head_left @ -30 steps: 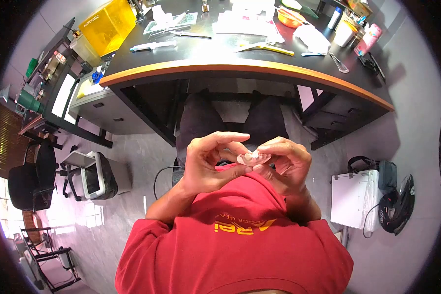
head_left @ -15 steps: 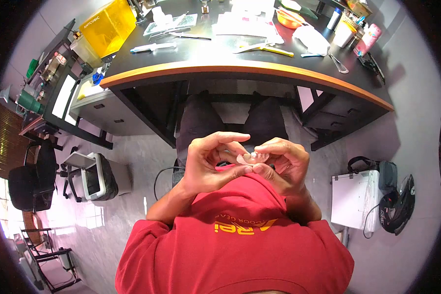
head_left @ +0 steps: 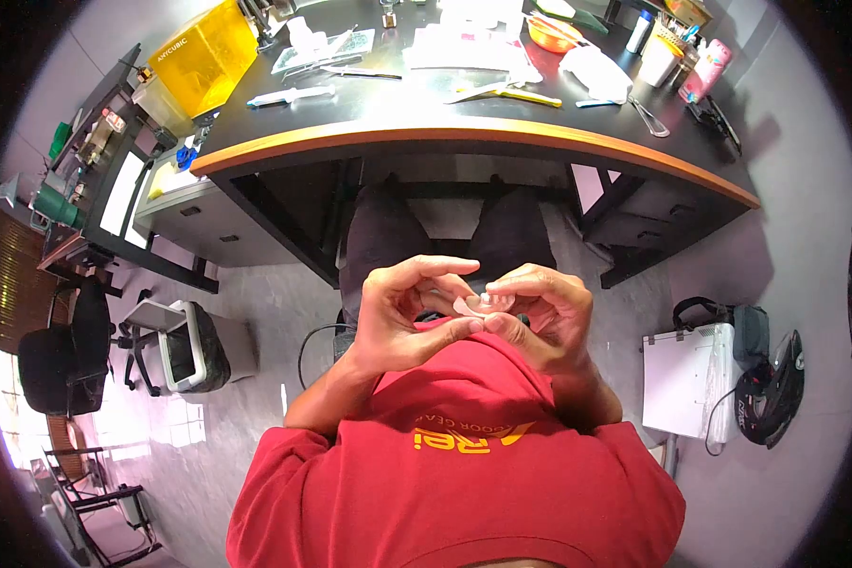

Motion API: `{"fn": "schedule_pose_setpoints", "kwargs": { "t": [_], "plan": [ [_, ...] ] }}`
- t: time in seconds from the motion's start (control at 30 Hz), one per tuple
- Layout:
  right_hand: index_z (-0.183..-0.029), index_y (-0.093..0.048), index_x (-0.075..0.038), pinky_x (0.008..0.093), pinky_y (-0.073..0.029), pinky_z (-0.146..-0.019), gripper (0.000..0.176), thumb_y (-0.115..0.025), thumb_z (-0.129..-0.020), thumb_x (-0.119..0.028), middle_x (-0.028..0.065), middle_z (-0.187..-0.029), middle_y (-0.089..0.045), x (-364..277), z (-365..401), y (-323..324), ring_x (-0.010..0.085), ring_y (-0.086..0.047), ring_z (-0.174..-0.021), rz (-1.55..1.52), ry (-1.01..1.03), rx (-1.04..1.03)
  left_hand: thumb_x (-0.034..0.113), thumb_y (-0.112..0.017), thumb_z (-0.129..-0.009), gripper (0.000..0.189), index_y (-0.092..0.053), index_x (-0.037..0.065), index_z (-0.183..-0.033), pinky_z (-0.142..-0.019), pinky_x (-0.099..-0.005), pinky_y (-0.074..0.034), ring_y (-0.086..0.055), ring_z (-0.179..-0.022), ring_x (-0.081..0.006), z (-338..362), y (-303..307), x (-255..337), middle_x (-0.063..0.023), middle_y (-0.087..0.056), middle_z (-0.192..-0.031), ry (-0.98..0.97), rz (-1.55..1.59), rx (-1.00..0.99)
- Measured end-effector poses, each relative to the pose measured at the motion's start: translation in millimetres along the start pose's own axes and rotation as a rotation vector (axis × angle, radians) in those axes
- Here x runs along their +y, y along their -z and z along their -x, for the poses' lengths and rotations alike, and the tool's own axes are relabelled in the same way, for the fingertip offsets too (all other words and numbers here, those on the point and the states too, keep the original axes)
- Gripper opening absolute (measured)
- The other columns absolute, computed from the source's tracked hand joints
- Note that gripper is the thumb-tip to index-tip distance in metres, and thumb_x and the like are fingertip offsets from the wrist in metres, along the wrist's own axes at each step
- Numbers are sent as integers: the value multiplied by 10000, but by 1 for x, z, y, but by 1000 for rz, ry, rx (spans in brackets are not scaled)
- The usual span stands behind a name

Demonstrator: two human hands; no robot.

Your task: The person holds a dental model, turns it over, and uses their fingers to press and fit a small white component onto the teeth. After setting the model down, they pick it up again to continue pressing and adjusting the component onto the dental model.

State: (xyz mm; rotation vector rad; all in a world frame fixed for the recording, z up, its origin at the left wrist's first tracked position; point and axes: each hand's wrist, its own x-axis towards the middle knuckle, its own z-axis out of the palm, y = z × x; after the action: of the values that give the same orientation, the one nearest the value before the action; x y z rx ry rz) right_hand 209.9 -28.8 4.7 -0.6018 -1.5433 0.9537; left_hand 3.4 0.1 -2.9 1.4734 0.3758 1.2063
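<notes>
In front of my red shirt, both hands hold a small pale pink denture (head_left: 483, 305) with white teeth along it. My left hand (head_left: 398, 317) is curved around its left side. The left thumb presses near the lower edge, and the index finger arches above. My right hand (head_left: 549, 312) grips the right side between thumb and bent fingers, which hide part of the piece. The two thumb tips almost meet beneath it.
Beyond my knees stands a black desk (head_left: 398, 106) with a wooden edge. On it lie a white syringe-like tool (head_left: 292, 97), a yellow-handled tool (head_left: 530, 97), an orange bowl (head_left: 554, 34) and white plastic (head_left: 596, 74). A bin (head_left: 185, 350) stands at left.
The view has shifted very slightly. Both hands keep nearly the same hold on the denture, with only small finger movement.
</notes>
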Motion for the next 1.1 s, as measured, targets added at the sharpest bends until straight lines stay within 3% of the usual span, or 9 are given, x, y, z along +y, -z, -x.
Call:
{"fn": "schedule_pose_setpoints", "kwargs": {
  "t": [1.1],
  "plan": [
    [-1089,-677,65,250,-592,-775,264,-786,-855,16,133,-964,-688,3,0,0,133,-686,-881,-18,7,-3,-61,-824,-806,553,-581,-68,-1303,-839,-274,-609,-735,-930,-160,0,1,-2,-135,-732,-987,-5,-12,-11]
  ]
}}
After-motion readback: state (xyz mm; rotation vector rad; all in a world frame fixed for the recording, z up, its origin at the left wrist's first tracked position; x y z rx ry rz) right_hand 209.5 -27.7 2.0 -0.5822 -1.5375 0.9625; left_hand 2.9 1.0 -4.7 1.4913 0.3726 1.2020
